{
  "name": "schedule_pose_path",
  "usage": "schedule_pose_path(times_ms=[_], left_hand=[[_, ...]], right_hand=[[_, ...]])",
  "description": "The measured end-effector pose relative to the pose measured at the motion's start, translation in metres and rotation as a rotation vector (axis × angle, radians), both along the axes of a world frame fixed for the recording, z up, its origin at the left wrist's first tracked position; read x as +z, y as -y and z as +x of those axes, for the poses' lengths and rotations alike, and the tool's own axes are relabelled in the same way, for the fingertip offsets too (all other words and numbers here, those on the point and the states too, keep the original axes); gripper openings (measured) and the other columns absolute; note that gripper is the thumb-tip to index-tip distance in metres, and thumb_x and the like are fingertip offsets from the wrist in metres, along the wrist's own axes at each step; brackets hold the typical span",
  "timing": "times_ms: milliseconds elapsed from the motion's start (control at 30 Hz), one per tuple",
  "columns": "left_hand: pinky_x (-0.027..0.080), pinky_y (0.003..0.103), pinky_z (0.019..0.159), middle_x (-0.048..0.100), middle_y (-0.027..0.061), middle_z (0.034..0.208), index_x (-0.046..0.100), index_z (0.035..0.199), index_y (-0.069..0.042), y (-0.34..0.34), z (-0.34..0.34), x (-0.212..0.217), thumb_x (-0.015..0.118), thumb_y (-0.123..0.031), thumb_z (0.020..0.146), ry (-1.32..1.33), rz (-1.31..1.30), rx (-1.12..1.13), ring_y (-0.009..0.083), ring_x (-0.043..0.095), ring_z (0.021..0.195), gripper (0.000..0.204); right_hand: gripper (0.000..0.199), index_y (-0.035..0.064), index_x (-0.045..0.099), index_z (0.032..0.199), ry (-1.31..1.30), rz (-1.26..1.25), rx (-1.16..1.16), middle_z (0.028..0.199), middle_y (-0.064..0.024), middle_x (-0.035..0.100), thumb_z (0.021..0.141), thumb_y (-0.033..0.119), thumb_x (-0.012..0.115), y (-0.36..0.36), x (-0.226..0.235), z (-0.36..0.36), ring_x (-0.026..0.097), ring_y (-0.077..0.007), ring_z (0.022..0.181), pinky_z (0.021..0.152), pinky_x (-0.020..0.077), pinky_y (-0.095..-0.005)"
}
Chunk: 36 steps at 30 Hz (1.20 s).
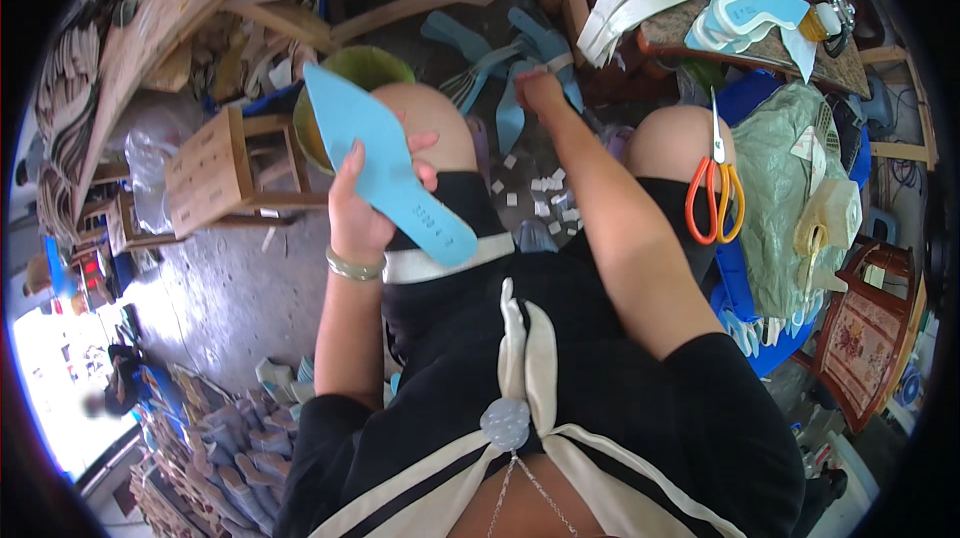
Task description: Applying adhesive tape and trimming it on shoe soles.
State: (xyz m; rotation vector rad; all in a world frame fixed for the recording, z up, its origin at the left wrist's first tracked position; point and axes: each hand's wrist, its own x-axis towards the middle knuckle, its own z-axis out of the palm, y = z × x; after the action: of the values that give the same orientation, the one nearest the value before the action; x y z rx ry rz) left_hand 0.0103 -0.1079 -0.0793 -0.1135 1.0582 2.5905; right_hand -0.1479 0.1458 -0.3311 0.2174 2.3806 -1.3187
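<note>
My left hand [365, 203] grips a light blue shoe insole [365, 148], its pointed toe end up and left and its narrower heel end toward my lap. The thumb lies across its face, with fingers showing at the far edge. My right hand [541, 96] reaches down beyond my knees among more blue insoles [511, 118], some bundled, near the floor. Its fingers look curled; what is in them, if anything, is hidden. Scissors [716, 183] with one orange and one yellow handle lie on my right thigh, points away from me.
Small white squares [548, 184] litter the floor between my legs. A wooden stool [212, 170] and green basin [368, 66] stand left. At right are a table [690, 33] with stacked insoles [750, 16], a green plastic bag [780, 208] and a chair [865, 333].
</note>
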Motion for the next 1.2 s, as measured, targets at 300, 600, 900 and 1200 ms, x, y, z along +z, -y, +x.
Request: schedule_pose_path(times_ms=[300,600,900,1200], left_hand=[[0.040,0.059,0.096,0.055,0.0267,0.123,0.035,0.139,-0.008,0.012,0.010,-0.031,0.047,-0.045,0.095,0.083,0.413,0.000,0.0369,0.063,0.096,0.059],[0.035,0.064,0.099,0.054,0.0310,0.121,0.028,0.139,-0.007,0.000,0.001,-0.033,0.043,-0.048,0.096,-0.009,0.509,-0.120,0.0426,0.060,0.104,0.061],[0.046,0.054,0.091,0.032,0.0354,0.140,0.035,0.140,-0.001,0.001,-0.003,-0.031,0.048,-0.049,0.093,0.025,0.328,-0.150,0.0418,0.062,0.099,0.068],[0.054,0.043,0.079,0.017,0.0286,0.150,0.037,0.140,-0.001,-0.014,-0.008,0.036,0.054,-0.043,0.092,-0.144,0.047,-0.193,0.0428,0.057,0.111,0.066]], right_hand=[[0.025,0.0076,0.068,0.101,-0.032,0.480,0.013,0.103,-0.0103,0.068,0.081,0.020,0.058,0.003,-0.169,-0.021,0.064,-0.0283,0.099,0.080,0.0526,-0.0414],[0.047,0.0148,0.067,0.111,0.030,-0.038,-0.260,0.112,-0.0137,0.066,0.066,0.024,0.077,-0.014,-0.189,-0.035,0.063,-0.0302,0.105,0.089,0.0487,-0.0405],[0.019,0.0109,0.068,0.097,-0.429,0.068,-0.401,0.097,-0.0133,0.068,0.079,0.014,0.064,0.020,-0.052,-0.067,0.064,-0.0311,0.091,0.080,0.0500,-0.0374],[0.051,0.0033,0.046,0.124,-0.459,-0.612,0.035,0.103,-0.0067,0.064,0.075,-0.006,0.057,0.053,0.238,0.022,0.062,-0.0139,0.090,0.081,0.0481,-0.0274]])
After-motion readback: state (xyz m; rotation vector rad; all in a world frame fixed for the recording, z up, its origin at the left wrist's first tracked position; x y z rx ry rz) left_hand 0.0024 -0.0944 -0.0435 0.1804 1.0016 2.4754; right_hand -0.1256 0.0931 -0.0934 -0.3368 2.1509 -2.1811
